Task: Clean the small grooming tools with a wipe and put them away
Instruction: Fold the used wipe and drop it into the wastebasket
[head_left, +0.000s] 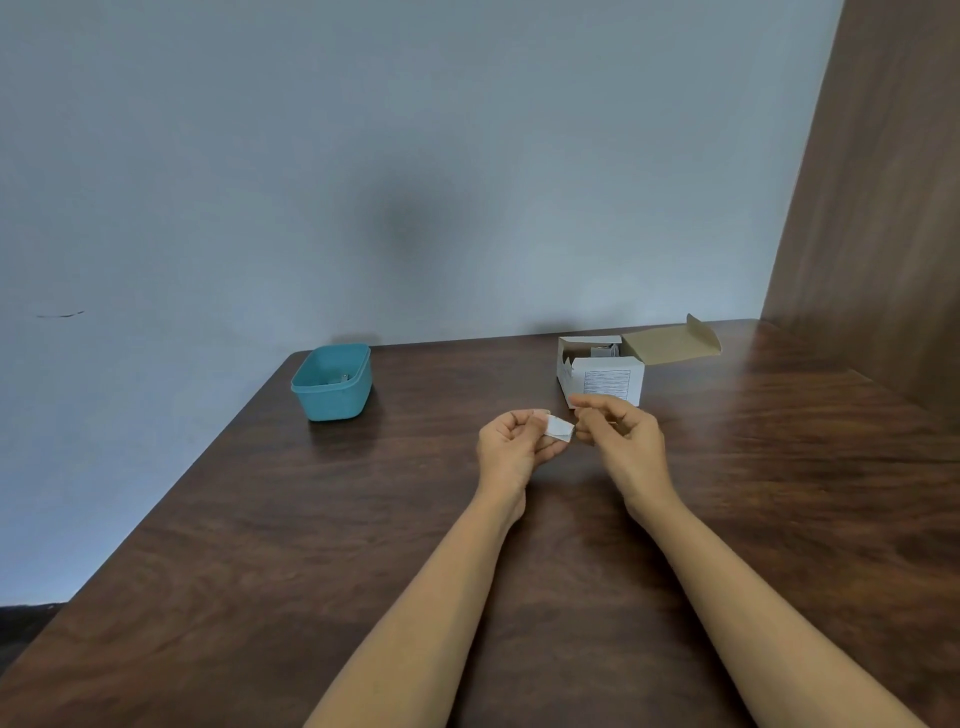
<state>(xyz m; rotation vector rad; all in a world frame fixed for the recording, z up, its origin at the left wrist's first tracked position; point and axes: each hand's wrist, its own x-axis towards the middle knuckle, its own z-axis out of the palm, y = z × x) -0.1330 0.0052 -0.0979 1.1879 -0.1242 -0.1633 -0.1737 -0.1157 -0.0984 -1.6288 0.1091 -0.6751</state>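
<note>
wipe packet (559, 429) | left grip (511, 441) pinches its left edge | right grip (618, 431) pinches its right edge

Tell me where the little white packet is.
In the head view the white packet is pinched between the left hand and right hand, above the table, just in front of the open white box.

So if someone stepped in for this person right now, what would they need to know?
Left hand pinches one end of a small white wipe packet, right hand the other, above the table.
Open white box stands just beyond the hands; teal tub sits far left holding a small metallic item, perhaps a tool.
Done: one packet in hand, seemingly unopened. Left: tear it open, then all the wiping and putting away.
</note>
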